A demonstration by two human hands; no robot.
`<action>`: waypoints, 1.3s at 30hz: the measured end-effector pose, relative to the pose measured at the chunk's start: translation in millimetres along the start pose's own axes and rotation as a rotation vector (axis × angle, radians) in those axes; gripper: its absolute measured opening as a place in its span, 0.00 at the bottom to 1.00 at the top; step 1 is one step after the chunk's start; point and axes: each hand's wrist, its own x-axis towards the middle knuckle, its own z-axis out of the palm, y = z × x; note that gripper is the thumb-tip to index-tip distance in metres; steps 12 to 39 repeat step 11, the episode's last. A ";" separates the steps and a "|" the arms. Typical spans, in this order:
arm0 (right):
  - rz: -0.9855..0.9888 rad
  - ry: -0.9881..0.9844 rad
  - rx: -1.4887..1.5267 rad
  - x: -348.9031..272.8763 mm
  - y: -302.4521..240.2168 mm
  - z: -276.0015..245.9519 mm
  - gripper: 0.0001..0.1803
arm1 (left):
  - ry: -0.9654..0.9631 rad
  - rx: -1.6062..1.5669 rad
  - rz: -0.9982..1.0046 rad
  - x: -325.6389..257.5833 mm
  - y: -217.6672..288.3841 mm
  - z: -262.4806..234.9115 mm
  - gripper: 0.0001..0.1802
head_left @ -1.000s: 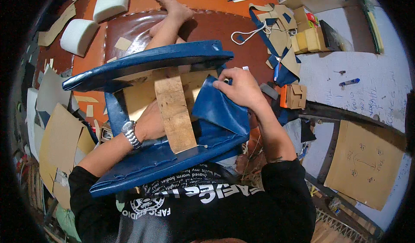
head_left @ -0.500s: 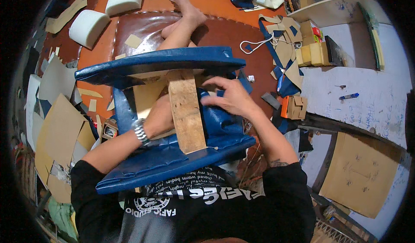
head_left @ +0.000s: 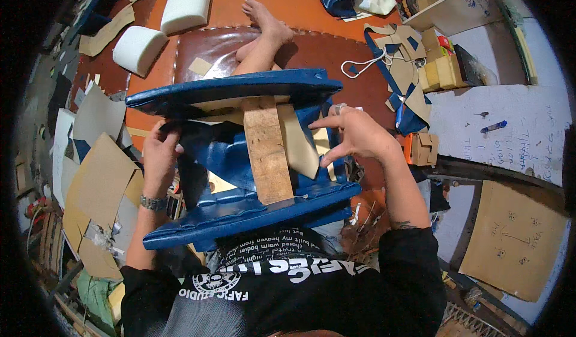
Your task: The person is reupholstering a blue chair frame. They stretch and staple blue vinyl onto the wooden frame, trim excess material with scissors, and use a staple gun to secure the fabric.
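Observation:
Across my lap lies a piece with two blue vinyl-covered padded panels, the far panel (head_left: 234, 88) and the near panel (head_left: 258, 217). A bare wooden block (head_left: 267, 151) bridges the gap between them. At the left side, my left hand (head_left: 161, 154) pinches the edge of a loose blue vinyl sheet (head_left: 219, 151) that spreads toward the block. Right of the block stands a cream-backed flap (head_left: 300, 145). My right hand (head_left: 363, 133) is beside it, thumb and fingers apart, fingertips close to the flap's edge; whether they touch it I cannot tell.
Two white foam pieces (head_left: 186, 7) lie at the far left on the orange and brown covering. Tan and grey sheet offcuts (head_left: 99, 181) pile up at left. To the right are blue and tan scraps (head_left: 399, 61), a white cord (head_left: 360, 67) and a white board (head_left: 498, 133) with a pen.
My left hand has come out from behind the wooden block to the left side, drawing the blue vinyl sheet leftward. The right hand has shifted right, and the cream flap now shows.

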 end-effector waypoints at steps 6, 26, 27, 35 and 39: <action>-0.076 0.421 -0.398 -8.7 1.8 44.2 0.44 | -0.043 -0.179 -0.148 -27.1 -12.8 27.5 0.14; -0.335 0.614 -0.529 -2.2 14.5 61.0 0.37 | -0.114 0.074 -0.234 -36.0 -7.5 27.8 0.23; -0.335 0.614 -0.529 -2.2 14.5 61.0 0.37 | -0.114 0.074 -0.234 -36.0 -7.5 27.8 0.23; -0.335 0.614 -0.529 -2.2 14.5 61.0 0.37 | -0.114 0.074 -0.234 -36.0 -7.5 27.8 0.23; -0.335 0.614 -0.529 -2.2 14.5 61.0 0.37 | -0.114 0.074 -0.234 -36.0 -7.5 27.8 0.23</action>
